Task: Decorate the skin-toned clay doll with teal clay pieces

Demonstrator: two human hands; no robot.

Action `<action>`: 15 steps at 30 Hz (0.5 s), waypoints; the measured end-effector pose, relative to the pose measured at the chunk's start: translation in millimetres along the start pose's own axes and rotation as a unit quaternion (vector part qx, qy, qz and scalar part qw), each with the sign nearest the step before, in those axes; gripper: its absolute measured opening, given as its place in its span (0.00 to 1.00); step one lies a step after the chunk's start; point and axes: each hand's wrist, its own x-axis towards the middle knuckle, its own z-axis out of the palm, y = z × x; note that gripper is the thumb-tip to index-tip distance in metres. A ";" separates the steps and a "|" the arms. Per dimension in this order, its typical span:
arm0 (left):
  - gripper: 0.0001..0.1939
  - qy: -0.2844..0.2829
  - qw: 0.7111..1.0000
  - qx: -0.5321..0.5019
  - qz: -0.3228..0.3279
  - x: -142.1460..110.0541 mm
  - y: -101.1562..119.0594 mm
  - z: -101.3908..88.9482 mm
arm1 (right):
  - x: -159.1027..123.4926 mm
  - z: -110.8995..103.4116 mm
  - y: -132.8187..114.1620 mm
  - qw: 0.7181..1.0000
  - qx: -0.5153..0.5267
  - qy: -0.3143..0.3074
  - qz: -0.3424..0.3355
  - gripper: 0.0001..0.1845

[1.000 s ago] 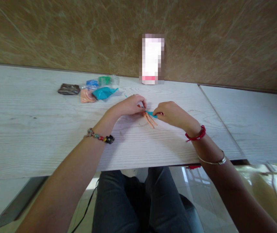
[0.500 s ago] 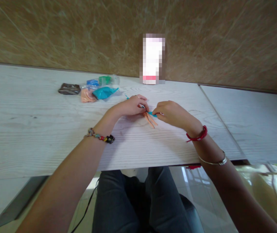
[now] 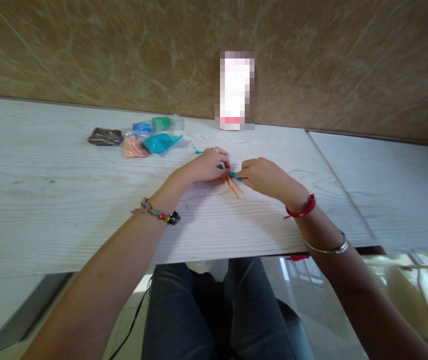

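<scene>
Over the middle of the white table, my left hand [image 3: 214,164] and my right hand [image 3: 261,175] work close together. Between them is a small piece of blue modelling clay [image 3: 235,176], pinched by the fingertips of both hands. Two thin peach clay strips [image 3: 232,187] extend from under it toward me, lying on the tabletop. My left fingers partly cover where the blue and peach clay meet. A small blue scrap [image 3: 196,150] lies just behind my left hand.
To the left lie a brown clay packet [image 3: 105,137], a peach packet [image 3: 134,148], a turquoise lump [image 3: 161,143], a blue packet [image 3: 141,128] and a green packet [image 3: 161,123]. A blurred upright phone-like object [image 3: 235,90] leans on the marbled wall [image 3: 124,55]. The table's front edge is near my legs.
Both hands have shifted only very slightly, staying pinched on the blue clay. The peach strips and the packets stay in place.
</scene>
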 end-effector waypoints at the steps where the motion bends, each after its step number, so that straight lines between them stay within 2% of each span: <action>1: 0.08 0.000 1.000 0.000 0.002 0.2 -0.1 0.0 | 0.1 0.1 0.2 1.000 0.005 0.000 0.000 0.16; 6: 0.08 -0.005 0.999 -0.008 0.031 -1.4 -2.9 -6.3 | 0.6 1.1 0.6 0.999 0.031 0.009 0.014 0.17; 10: 0.11 -0.010 0.999 -0.015 0.031 -4.8 -2.8 -14.5 | 1.4 4.8 1.8 0.996 0.070 0.052 0.014 0.17; 15: 0.11 0.040 0.999 0.012 -0.010 -5.0 -5.2 -15.8 | 0.4 10.1 4.3 0.995 0.085 0.044 0.000 0.21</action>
